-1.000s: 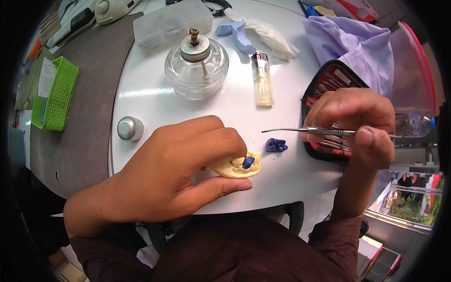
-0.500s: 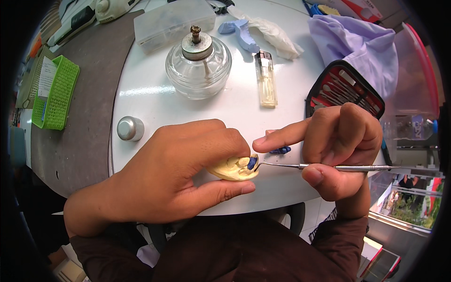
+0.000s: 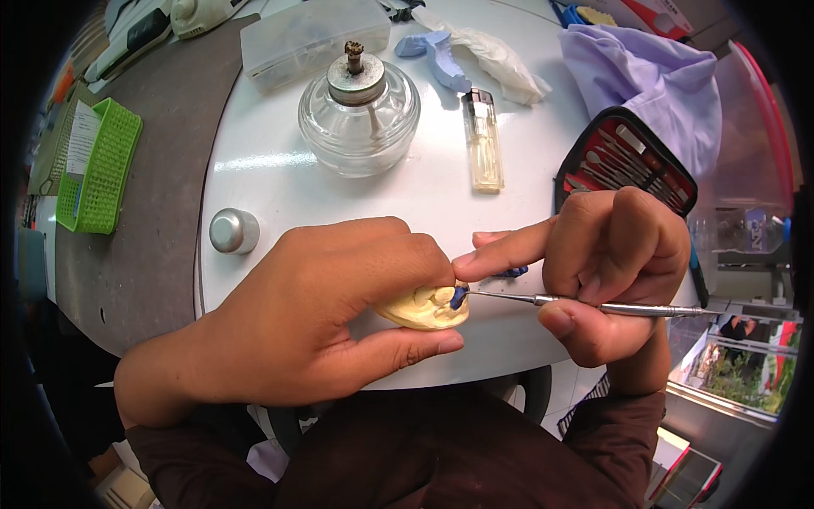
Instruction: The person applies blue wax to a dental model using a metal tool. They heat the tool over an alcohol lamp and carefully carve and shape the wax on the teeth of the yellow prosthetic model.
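My left hand [image 3: 339, 305] is closed round a pale yellow dental cast [image 3: 417, 312], fingers over its top and thumb along its near side. Dark blue wax [image 3: 459, 296] covers one tooth at the cast's right end. Between thumb and fingers, my right hand [image 3: 602, 271] holds a thin metal wax carver [image 3: 627, 309], its bent tip at the blue wax. One outstretched right finger reaches to the left hand's knuckle. Behind that finger lies a lump of blue wax [image 3: 512, 272] on the table, partly hidden.
Beyond my hands stand a glass spirit lamp [image 3: 359, 127], unlit, and its metal cap [image 3: 234, 231]. A clear lighter [image 3: 483, 144], a plastic box [image 3: 314, 42], an open instrument case [image 3: 632, 161] and a lilac cloth [image 3: 644, 85] lie around. A green basket [image 3: 102, 170] sits left.
The carver's tip has shifted slightly up on the blue wax, and its handle now slopes a little more. The outstretched right finger has moved slightly left. The left hand keeps its hold.
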The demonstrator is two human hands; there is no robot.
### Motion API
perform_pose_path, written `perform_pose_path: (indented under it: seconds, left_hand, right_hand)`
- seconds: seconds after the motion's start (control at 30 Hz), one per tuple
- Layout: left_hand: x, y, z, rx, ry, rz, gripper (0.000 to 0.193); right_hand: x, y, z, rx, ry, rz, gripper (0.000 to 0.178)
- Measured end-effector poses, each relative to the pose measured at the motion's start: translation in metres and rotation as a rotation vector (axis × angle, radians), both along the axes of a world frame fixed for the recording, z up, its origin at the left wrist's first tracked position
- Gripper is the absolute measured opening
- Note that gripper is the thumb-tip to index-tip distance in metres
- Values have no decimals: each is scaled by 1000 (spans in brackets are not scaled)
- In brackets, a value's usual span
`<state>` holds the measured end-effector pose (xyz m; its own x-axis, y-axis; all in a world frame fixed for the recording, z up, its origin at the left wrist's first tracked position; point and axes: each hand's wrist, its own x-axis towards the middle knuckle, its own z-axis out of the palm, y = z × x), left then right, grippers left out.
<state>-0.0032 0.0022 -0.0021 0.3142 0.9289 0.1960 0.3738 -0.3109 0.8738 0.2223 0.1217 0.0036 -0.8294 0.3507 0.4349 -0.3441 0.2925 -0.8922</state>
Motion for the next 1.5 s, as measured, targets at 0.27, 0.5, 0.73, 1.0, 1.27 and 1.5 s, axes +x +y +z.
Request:
perform_pose_path:
  seconds: [0.27,0.5,0.73,1.0,1.27,1.5]
  left_hand:
    - [-2,1,0,-11,6,-15,33]
    - [-1,1,-2,-1,-16,-15,34]
    - [-2,2,1,-16,-4,-36,34]
    - [-3,1,4,-57,-14,-33,35]
    - [-2,0,4,-77,-27,-39,36]
    - [-3,1,5,-78,-26,-49,37]
  right_hand:
    - [-1,0,0,-2,-4,-3,37]
    - [0,-2,-1,-28,3,-7,37]
    - [-1,-3,-1,-27,4,-32,36]
    - [-1,-6,1,-34,-10,-62,36]
    - [-1,-7,3,-36,-19,-68,36]
    - [-1,-6,1,-30,-9,-62,37]
